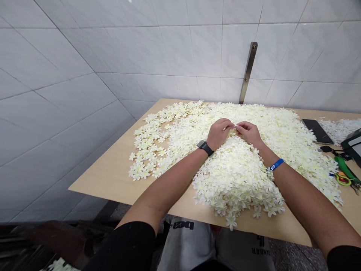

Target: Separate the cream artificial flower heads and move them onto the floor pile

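Blossoms [239, 180] heaped to the near edge of a wooden table [104, 184]

The pale blossoms lie in a thick mound below the hands, with one petal tip reaching the near edge, and spread behind in a wide layer that thins out at the left. Above the mound, the left hand [219, 132] and right hand [249, 132] meet, the fingertips of each drawn together; whether anything sits between them is too small to tell.

Open room lies mostly at the left, a bare wedge running to the corner. The right is tighter: a phone [317, 131] lies just beyond the layer, near a pile of thin white pieces [340, 128] and a green-handled tool [347, 168]. Grey-white tiled walls [158, 49] close off the back and left; a metal bar [248, 73] stands against the back one. Dark floor [296, 256] shows below.
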Demonstrator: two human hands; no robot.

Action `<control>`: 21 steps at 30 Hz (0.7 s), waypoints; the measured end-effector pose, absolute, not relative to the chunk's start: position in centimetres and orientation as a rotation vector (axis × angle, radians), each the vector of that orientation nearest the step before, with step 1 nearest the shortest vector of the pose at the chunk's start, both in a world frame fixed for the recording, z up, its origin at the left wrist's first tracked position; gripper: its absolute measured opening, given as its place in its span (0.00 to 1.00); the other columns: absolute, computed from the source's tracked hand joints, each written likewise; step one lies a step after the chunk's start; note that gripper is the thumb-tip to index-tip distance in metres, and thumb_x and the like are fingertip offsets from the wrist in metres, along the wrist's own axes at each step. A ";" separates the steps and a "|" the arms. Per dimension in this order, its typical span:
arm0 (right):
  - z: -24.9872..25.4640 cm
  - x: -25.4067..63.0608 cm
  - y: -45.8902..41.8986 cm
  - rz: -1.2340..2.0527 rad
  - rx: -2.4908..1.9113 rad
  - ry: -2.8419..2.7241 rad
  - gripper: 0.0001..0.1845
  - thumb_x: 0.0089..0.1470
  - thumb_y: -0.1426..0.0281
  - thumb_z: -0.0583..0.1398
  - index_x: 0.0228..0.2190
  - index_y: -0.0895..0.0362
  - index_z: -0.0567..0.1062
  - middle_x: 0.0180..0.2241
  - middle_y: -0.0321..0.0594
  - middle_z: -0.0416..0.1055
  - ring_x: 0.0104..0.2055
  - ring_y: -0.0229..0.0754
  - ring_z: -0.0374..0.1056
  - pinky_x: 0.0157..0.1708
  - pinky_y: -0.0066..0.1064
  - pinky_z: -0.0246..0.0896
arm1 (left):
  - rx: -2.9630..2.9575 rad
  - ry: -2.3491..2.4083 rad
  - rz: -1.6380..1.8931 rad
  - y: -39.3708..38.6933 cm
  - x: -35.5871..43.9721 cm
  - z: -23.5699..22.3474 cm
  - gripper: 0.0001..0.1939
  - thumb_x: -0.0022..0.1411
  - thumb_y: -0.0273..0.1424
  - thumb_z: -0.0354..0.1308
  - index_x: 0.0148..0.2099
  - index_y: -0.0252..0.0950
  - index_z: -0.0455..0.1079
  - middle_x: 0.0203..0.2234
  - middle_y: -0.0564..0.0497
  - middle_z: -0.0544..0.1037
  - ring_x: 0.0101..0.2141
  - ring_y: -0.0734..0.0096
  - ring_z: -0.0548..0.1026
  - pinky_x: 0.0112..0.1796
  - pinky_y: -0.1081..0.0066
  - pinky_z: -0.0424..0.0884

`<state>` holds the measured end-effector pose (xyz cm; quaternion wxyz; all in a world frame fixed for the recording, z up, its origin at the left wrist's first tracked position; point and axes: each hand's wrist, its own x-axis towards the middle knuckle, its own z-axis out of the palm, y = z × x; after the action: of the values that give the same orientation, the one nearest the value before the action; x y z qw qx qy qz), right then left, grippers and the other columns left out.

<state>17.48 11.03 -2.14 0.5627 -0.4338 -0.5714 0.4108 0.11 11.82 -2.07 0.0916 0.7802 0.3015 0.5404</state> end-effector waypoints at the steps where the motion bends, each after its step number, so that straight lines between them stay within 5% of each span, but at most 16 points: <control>1: -2.1 17.5 11.0 0.962 -1.020 -1.347 0.24 0.35 0.49 0.74 0.25 0.55 0.78 0.19 0.34 0.71 0.22 0.37 0.65 0.24 0.31 0.63 | 2.312 0.880 1.621 11.8 0.1 -2.1 0.07 0.66 0.25 0.59 0.36 0.38 0.76 0.35 0.48 0.80 0.39 0.68 0.78 0.43 0.67 0.75; 9: -2.2 17.5 11.2 1.033 -0.997 -1.296 0.27 0.31 0.47 0.75 0.27 0.54 0.78 0.19 0.33 0.72 0.23 0.37 0.66 0.28 0.33 0.67 | 2.180 0.908 1.603 11.6 0.1 -1.9 0.07 0.65 0.25 0.57 0.35 0.38 0.74 0.34 0.51 0.80 0.37 0.70 0.77 0.42 0.69 0.73; 21: -2.4 17.8 11.3 0.992 -0.984 -1.309 0.24 0.40 0.49 0.72 0.27 0.55 0.76 0.19 0.33 0.71 0.23 0.36 0.65 0.27 0.30 0.66 | 2.171 1.125 1.638 12.6 -0.4 -2.3 0.15 0.75 0.39 0.44 0.35 0.40 0.59 0.29 0.50 0.68 0.31 0.68 0.66 0.35 0.66 0.64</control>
<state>17.75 11.26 -2.40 0.5756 -0.4202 -0.5590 0.4238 -0.36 12.57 -2.28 0.0992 0.7341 0.3804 0.5537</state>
